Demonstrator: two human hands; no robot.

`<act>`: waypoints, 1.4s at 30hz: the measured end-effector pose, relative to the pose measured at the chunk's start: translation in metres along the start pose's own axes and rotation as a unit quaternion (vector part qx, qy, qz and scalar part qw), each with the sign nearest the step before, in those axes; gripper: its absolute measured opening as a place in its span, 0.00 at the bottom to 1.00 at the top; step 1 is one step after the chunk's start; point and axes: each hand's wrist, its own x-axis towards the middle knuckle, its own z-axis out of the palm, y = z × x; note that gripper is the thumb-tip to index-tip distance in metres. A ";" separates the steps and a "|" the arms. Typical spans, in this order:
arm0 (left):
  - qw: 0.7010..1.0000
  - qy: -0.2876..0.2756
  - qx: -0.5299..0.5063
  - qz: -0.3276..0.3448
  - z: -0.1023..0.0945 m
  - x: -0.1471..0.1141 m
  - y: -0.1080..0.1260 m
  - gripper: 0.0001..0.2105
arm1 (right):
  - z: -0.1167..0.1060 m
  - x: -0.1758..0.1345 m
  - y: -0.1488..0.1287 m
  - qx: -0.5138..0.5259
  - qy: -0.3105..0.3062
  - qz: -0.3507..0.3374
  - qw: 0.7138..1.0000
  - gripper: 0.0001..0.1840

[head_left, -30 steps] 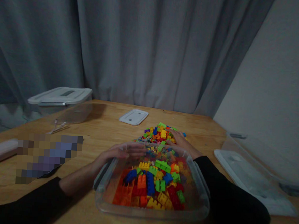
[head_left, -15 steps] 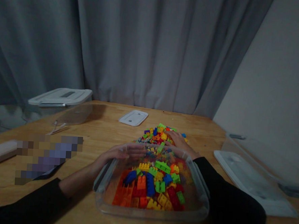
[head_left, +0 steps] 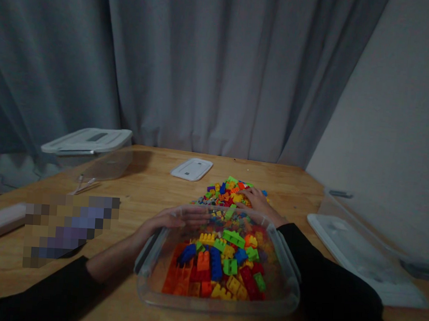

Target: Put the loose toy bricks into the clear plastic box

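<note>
A clear plastic box (head_left: 216, 305) stands in front of me, with large toy building bricks (head_left: 215, 263) in red, yellow, green, blue and orange inside. My left hand (head_left: 170, 219) lies along its far left side, fingers stretched out flat and seen partly through the clear wall. Beyond the box is a heap of mixed bricks (head_left: 222, 196), many of them small. My right hand (head_left: 258, 202) reaches past the box's right side to this heap, fingers apart and resting on the bricks. Nothing gripped shows in it.
On the left stand a lidded clear box (head_left: 105, 161), a pale long object (head_left: 0, 222) and a blurred-out patch. A white lid (head_left: 192, 169) lies behind the heap. Along the right side is another clear container (head_left: 363, 227) with a white lid (head_left: 368, 267).
My right hand has shifted slightly on the heap, and the bricks near its fingertips look a little rearranged. My left hand and the box stay in place.
</note>
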 end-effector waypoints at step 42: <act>0.999 0.018 0.017 -0.023 0.010 -0.005 0.009 0.26 | -0.116 0.000 -0.067 0.162 0.008 -0.015 0.987 0.27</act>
